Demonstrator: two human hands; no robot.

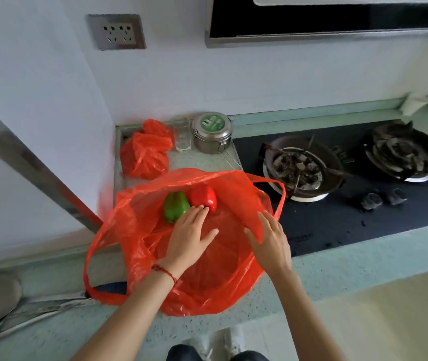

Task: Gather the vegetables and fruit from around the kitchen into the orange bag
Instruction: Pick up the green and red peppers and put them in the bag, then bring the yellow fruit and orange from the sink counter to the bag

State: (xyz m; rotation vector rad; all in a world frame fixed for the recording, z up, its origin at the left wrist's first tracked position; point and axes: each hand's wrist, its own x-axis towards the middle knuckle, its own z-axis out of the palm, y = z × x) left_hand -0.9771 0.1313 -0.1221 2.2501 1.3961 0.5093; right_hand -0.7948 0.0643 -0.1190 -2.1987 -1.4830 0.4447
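Note:
A large orange plastic bag (207, 277) lies spread open on the pale green counter in front of me. Inside it, toward the far side, a green bell pepper (175, 208) lies beside a red bell pepper (205, 198). My left hand (190, 235) reaches into the bag with fingers extended, the fingertips touching the red pepper and resting next to the green one. My right hand (270, 239) is flat against the bag's right wall, fingers apart, with a fold of plastic over part of it.
A second, tied orange bag (145, 152) sits in the back corner beside a clear glass (182, 138) and a steel lidded tin (211, 132). To the right lies a black gas hob with two burners (301, 168). A sink edge shows at lower left.

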